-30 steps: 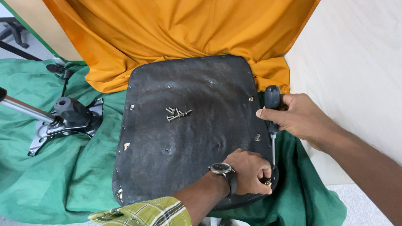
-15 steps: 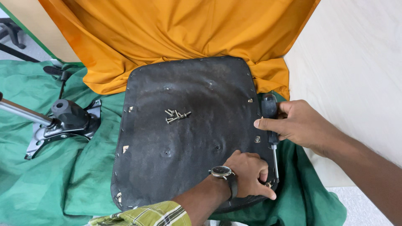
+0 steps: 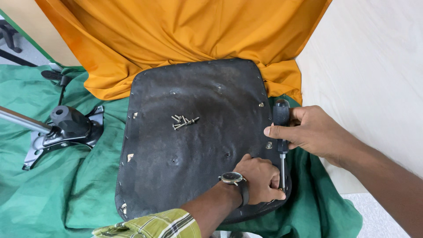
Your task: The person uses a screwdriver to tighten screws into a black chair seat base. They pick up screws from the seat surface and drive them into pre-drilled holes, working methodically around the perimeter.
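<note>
The setting is a makeshift furniture repair or assembly station, not a fitted workshop. Work takes place at floor level on a green cloth [image 3: 53, 194], with an orange cloth [image 3: 176, 39] draped behind it as a backdrop. An upturned black chair seat pan [image 3: 194, 145] lies on the cloths. A detached metal chair mechanism [image 3: 61, 132] with its tube rests to the left. Loose screws [image 3: 183, 122] sit on the seat pan. A screwdriver [image 3: 281, 132] is in use. A pale wood-grain panel [image 3: 370, 66] borders the right side.
</note>
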